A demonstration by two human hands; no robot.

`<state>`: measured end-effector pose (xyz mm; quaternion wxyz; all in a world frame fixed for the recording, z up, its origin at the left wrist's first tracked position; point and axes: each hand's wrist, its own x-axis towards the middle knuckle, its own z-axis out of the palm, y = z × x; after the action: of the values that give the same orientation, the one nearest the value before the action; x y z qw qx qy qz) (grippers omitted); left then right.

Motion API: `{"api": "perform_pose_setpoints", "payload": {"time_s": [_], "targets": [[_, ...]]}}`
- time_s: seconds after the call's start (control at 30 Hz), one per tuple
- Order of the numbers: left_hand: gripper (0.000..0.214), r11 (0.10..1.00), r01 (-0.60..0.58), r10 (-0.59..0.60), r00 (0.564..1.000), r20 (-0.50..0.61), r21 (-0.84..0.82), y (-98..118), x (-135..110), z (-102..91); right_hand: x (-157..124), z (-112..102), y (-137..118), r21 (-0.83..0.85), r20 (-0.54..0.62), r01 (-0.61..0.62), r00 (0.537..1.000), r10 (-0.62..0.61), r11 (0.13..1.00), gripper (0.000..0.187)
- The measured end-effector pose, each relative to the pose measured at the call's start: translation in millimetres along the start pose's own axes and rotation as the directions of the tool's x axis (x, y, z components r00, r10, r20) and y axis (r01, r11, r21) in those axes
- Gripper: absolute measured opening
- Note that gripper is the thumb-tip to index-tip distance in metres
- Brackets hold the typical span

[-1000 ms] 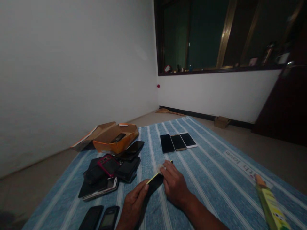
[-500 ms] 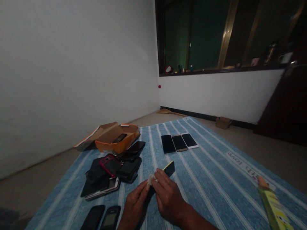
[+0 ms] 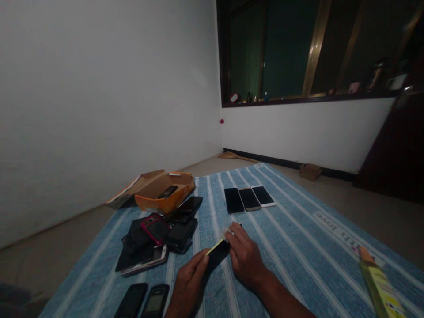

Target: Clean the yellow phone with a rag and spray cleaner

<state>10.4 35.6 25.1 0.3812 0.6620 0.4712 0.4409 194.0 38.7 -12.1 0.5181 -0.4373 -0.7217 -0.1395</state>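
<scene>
Blue striped mat [image 3: 291, 238] on the floor covers most of the lower view; everything sits on it.
Orange cardboard box [image 3: 155, 204], lid open, at the mat's far left edge, with one dark phone [image 3: 167, 191] inside.
Phone pile [image 3: 179, 234] just this side of the box: about six handsets overlapping, a pink-framed one [image 3: 155, 227] on top near the middle.
Yellow carton [image 3: 380, 287] lies at the right edge of the mat, well apart from the rest.
Row of three phones [image 3: 249, 198] mid-mat, side by side, screens up, edges touching or nearly so.
Two dark phones [image 3: 142, 300] at the bottom left, side by side, partly cut off by the frame.
Left grip [image 3: 188, 282]: fingers closed on the near end of a black phone [image 3: 217, 255] with a yellow edge.
The phone is tilted, between both hands, near the centre of the mat and below the row of three. Can't tell whether it's lifted or resting on the mat.
Right grip [image 3: 247, 260]: fingers clenched on a small white cloth [image 3: 228, 230], pressed to the phone's far end.
</scene>
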Motion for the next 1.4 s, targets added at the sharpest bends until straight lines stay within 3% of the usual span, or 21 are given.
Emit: {"api": "perform_pose_setpoints", "payload": {"time_s": [0.23,0.53,0.73,1.0,1.2,1.4], "targets": [[0.050,1.000,-0.007,0.007,1.000,0.011,0.018,0,1,-1.2,1,-1,5,-0.048,-0.032,0.007,0.999,-0.009,0.999,0.049],[0.052,0.999,-0.011,0.012,0.999,0.030,-0.043,-8,1,-0.8,3,-1,-31,0.051,0.048,0.108,0.993,-0.110,0.993,0.043],[0.051,0.999,-0.017,0.019,0.999,0.046,-0.040,-7,1,-0.2,14,-8,-39,0.110,0.000,0.121,0.993,-0.122,0.987,0.035],[0.053,0.999,-0.036,0.037,0.998,0.051,-0.018,-7,1,-0.6,18,-12,-44,0.249,0.065,-0.023,0.998,0.007,0.968,0.032],[0.049,0.999,-0.035,0.035,0.999,0.037,0.015,-15,1,-2.1,18,-11,-48,0.408,0.155,-0.242,0.969,0.195,0.880,0.028],[0.045,0.995,-0.090,0.089,0.995,0.051,0.033,-14,0,-1.8,18,-9,-50,0.477,0.192,-0.334,0.942,0.274,0.813,0.030]]}}
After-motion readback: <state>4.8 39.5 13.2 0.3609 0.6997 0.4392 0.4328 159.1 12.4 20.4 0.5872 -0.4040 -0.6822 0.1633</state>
